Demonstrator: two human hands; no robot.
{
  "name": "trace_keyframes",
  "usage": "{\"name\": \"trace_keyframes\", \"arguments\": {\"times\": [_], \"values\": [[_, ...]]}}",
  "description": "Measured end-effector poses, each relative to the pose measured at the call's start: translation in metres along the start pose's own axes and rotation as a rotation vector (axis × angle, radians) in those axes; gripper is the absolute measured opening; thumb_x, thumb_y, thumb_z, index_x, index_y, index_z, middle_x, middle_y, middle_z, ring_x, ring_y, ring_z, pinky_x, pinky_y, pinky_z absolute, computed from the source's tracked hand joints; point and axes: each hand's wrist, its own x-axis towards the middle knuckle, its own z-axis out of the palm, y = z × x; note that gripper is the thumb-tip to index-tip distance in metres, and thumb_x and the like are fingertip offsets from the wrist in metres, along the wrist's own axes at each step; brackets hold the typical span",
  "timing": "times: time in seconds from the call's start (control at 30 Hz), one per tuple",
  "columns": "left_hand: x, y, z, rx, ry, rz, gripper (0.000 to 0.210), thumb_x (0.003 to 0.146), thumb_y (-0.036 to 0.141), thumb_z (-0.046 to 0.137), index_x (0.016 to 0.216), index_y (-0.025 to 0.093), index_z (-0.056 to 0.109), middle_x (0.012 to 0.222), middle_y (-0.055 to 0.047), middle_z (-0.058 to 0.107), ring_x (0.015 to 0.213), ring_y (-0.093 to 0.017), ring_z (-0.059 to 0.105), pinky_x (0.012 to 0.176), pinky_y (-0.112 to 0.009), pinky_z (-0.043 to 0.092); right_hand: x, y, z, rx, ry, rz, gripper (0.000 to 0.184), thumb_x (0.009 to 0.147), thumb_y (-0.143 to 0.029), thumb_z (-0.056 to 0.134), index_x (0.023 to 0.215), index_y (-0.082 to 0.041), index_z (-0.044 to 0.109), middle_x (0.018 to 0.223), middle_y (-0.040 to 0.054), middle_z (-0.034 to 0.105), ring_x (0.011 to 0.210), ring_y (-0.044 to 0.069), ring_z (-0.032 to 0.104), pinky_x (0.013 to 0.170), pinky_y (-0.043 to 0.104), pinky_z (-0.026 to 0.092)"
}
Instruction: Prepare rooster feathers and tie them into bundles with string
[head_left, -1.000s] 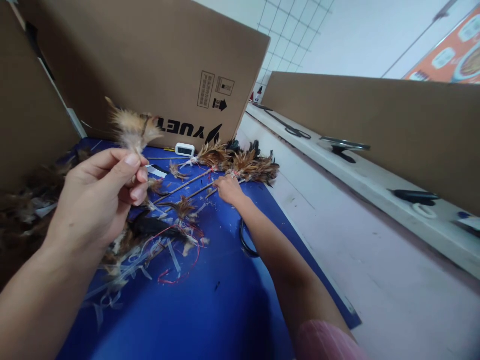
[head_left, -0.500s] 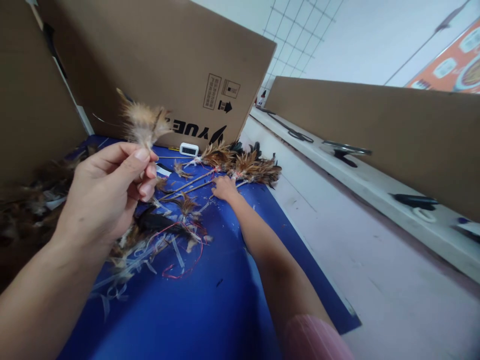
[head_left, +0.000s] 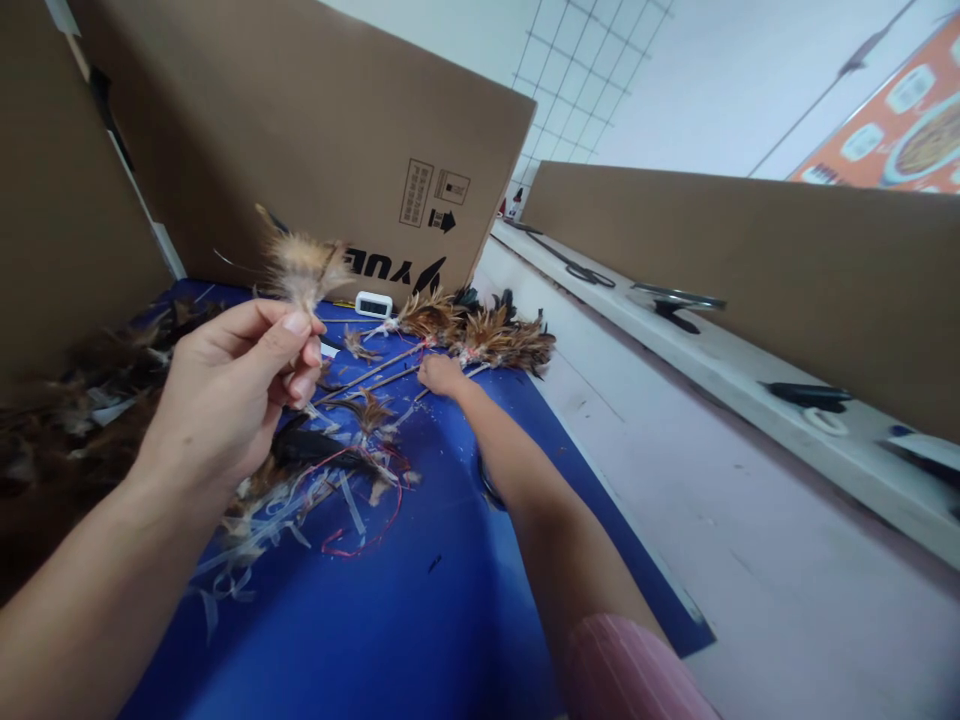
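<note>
While pinching a feather tuft (head_left: pixel 304 268) high on the left, low by the sticks (head_left: pixel 375 372) on the right

Holds the tuft between thumb and fingers of the left hand (head_left: pixel 244 370) — base down in the pinch, plumes fanning upward, clear of the blue surface (head_left: pixel 390 620). Has the right hand (head_left: pixel 441 376) stretched farther out, low beside the feather dusters (head_left: pixel 510 342), fingers curled. Cannot tell whether clasping a stick there or merely touching; too small and partly hidden.

Note the lie of the sticks: flat and slantwise, from bare ends at near left to feathered heads at far right — spanning roughly the gap between both hands in this view. Nearer to those heads with the right hand, just short of the bindings; well apart from them with the left, off to the side and closer to the body. Below and right of the left hand: black feathers (head_left: pixel 307 447), clear strips (head_left: pixel 352 503) and red string (head_left: pixel 356 553), loosely tangled.
</note>
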Motion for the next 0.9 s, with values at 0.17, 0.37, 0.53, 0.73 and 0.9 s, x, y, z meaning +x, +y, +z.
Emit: {"name": "trace_keyframes", "arguments": {"times": [0.17,0.37,0.53,0.73,0.9], "values": [[-0.001,-0.001,0.001,0.014,0.005,-0.043,0.008,0.073,0.016,0.071,0.069,0.015,0.063,0.063,-0.001,0.057,0.046,-0.007,0.048,0.038,-0.017,0.035,-0.024,-0.003,-0.011,0.398,0.044,-0.07,0.022,0.083,-0.021,0.04,0.086,-0.013,0.06,0.085,0.0053,0.068,0.083,0.015,0.063,0.079,0.026,0.047],[-0.004,-0.004,0.003,0.049,-0.015,-0.134,0.01,0.075,0.019,0.069,0.07,0.015,0.062,0.062,0.0,0.055,0.045,-0.005,0.046,0.04,-0.017,0.034,-0.073,-0.018,-0.026,0.9,0.072,-0.145,0.014,0.078,-0.031,0.051,0.081,-0.018,0.049,0.071,-0.001,0.062,0.063,0.01,0.058,0.065,0.025,0.049],[-0.01,-0.011,0.005,0.068,-0.059,-0.188,0.013,0.077,0.022,0.068,0.072,0.015,0.059,0.063,0.001,0.054,0.046,-0.005,0.045,0.042,-0.016,0.033,-0.102,-0.021,-0.032,1.511,0.002,-0.077,0.038,0.053,-0.027,0.081,0.081,-0.017,0.058,0.068,-0.0003,0.067,0.057,0.011,0.059,0.056,0.025,0.045],[-0.009,-0.028,0.018,0.134,-0.115,-0.286,0.019,0.076,0.028,0.07,0.071,0.014,0.058,0.063,0.002,0.054,0.045,-0.004,0.043,0.041,-0.015,0.032,-0.123,-0.023,-0.035,1.6,0.029,-0.033,0.044,0.047,-0.022,0.085,0.082,-0.017,0.059,0.067,-0.0011,0.068,0.061,0.014,0.064,0.057,0.027,0.05],[0.002,-0.037,0.032,0.181,-0.151,-0.362,0.021,0.073,0.031,0.072,0.073,0.014,0.059,0.061,0.003,0.053,0.043,-0.004,0.043,0.04,-0.015,0.031,-0.13,-0.024,-0.037,1.651,0.066,-0.022,0.044,0.047,-0.021,0.085,0.082,-0.016,0.059,0.069,-0.0012,0.067,0.065,0.014,0.066,0.06,0.028,0.052]]}}
